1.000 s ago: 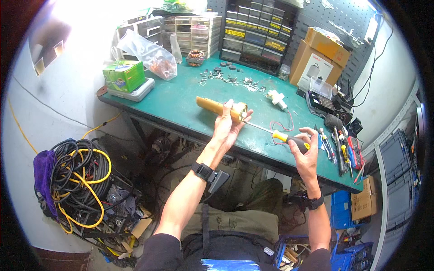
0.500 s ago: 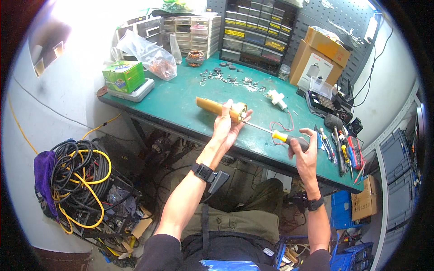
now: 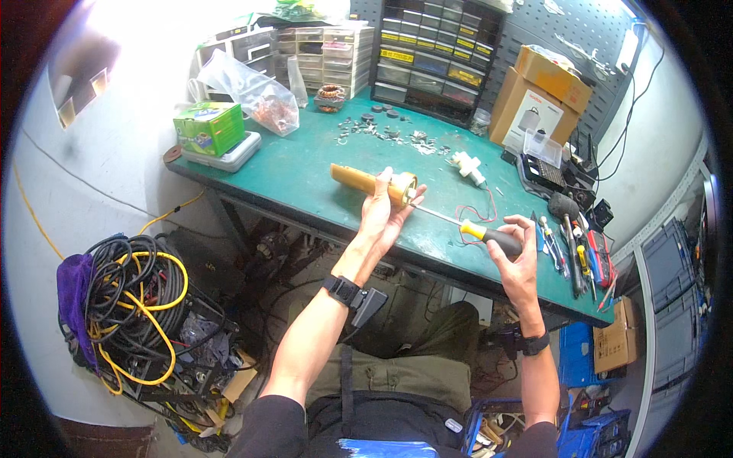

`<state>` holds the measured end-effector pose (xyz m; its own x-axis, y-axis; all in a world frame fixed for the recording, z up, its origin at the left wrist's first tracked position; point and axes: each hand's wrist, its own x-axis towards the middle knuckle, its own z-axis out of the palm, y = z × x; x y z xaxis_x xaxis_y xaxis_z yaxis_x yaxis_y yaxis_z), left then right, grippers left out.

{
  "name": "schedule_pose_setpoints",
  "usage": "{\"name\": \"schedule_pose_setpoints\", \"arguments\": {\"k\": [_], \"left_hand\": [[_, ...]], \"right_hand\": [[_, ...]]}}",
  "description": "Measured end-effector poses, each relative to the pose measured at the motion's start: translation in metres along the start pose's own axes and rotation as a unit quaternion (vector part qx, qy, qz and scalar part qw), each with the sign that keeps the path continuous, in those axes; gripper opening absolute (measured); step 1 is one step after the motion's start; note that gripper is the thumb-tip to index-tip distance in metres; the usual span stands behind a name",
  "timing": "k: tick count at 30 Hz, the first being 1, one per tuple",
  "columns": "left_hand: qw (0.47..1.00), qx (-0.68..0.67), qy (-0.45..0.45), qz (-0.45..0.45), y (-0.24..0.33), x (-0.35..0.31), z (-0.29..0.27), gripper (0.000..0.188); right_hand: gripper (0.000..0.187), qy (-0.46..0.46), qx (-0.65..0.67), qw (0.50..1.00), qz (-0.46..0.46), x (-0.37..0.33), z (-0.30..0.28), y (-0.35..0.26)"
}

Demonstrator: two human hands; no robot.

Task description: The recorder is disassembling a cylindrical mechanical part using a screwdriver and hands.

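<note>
My left hand (image 3: 379, 210) is closed around a gold-coloured part (image 3: 355, 178), a long body with a wider round end, held above the front of the green bench. Its round end faces right. In my right hand (image 3: 518, 256) is a screwdriver (image 3: 472, 229) with a yellow and dark handle; thumb and fingers bend around that handle. The screwdriver's shaft runs left to the round end of the gold part. Fingers partly hide the tip, so how deep it sits I cannot tell. Behind the shaft, a white plastic fitting (image 3: 467, 166) with thin red wire lies on the bench.
Small loose pieces (image 3: 420, 142) are scattered farther back. Along the right lie several hand tools (image 3: 573, 248). Drawer cabinets (image 3: 435, 57), a cardboard box (image 3: 538, 95) and a green box (image 3: 210, 126) stand around the bench (image 3: 298, 172). Coiled cables (image 3: 137, 294) are heaped at lower left.
The fingers of my right hand have shifted slightly around the screwdriver handle. My left hand and the gold part stay in nearly the same place.
</note>
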<state>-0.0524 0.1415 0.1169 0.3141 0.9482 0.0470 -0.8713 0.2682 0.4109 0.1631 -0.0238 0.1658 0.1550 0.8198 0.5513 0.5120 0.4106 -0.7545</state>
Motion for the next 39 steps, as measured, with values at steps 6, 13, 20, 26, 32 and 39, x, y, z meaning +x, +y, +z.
{"name": "schedule_pose_setpoints", "arguments": {"k": [6,13,20,26,32,39], "left_hand": [[1.0,0.002,-0.006,0.0,0.0,0.001,-0.002,0.053],[1.0,0.006,-0.01,0.002,-0.001,0.002,-0.002,0.054],[1.0,0.007,0.002,0.001,0.001,0.003,-0.004,0.053],[1.0,0.002,0.007,-0.006,-0.001,0.003,-0.003,0.054],[0.999,0.017,0.027,-0.013,0.003,-0.005,0.003,0.058],[0.999,-0.009,0.032,-0.021,0.006,-0.005,0.003,0.054]], "right_hand": [[0.045,-0.021,0.054,0.991,0.124,0.004,-0.005,-0.003],[0.042,-0.003,-0.023,1.0,-0.009,0.003,-0.002,0.001],[0.041,0.0,0.031,0.999,0.017,0.007,-0.001,-0.007],[0.034,-0.005,0.023,1.0,0.017,0.009,-0.001,0.004],[0.035,-0.008,0.095,0.987,0.132,0.013,-0.001,0.002],[0.037,0.013,0.069,0.993,0.095,0.015,0.001,-0.004]]}}
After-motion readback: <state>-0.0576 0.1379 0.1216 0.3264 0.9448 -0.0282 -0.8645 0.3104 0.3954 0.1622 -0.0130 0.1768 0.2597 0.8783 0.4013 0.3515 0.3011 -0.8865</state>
